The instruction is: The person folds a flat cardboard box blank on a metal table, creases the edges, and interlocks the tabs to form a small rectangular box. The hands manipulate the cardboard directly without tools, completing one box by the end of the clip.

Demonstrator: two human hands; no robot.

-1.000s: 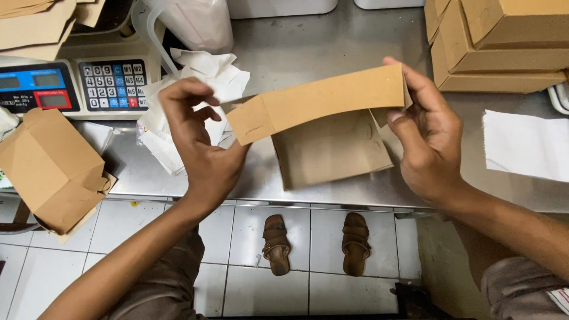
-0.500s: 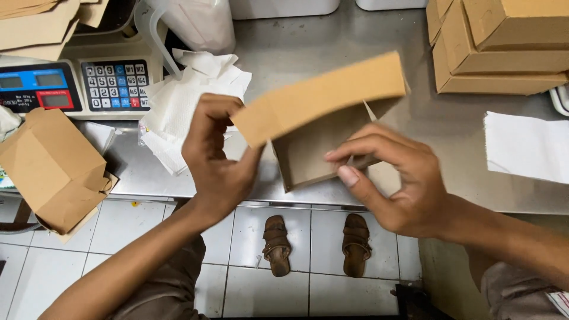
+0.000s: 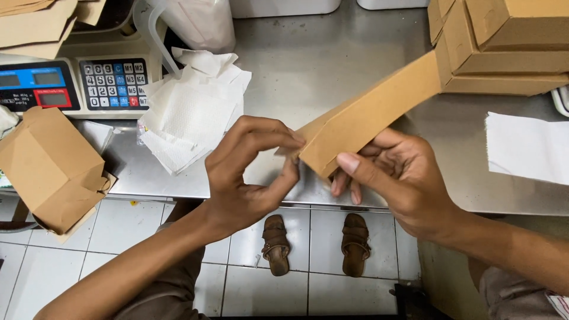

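Presently: flat cardboard box blank (image 3: 370, 115), half-folded, pinched by my left hand (image 3: 249, 172), gripped in my right hand (image 3: 397, 178); assembled boxes (image 3: 504, 44) stacked nearby.

Bright, even light falls from overhead indoors. The brushed stainless-steel counter (image 3: 332, 65) carries a soft, pale sheen near its top middle — no harsh glare. Soft shadows sit under the left hand (image 3: 252, 172), the right hand (image 3: 403, 178) and the flat brown cardboard box blank (image 3: 370, 115) they hold. The picture is mostly sharp; the fingertips (image 3: 347, 163) look faintly soft. Straight lines bow slightly at the edges — wide-lens distortion. The white tiled floor (image 3: 142, 237) below is dimmer.
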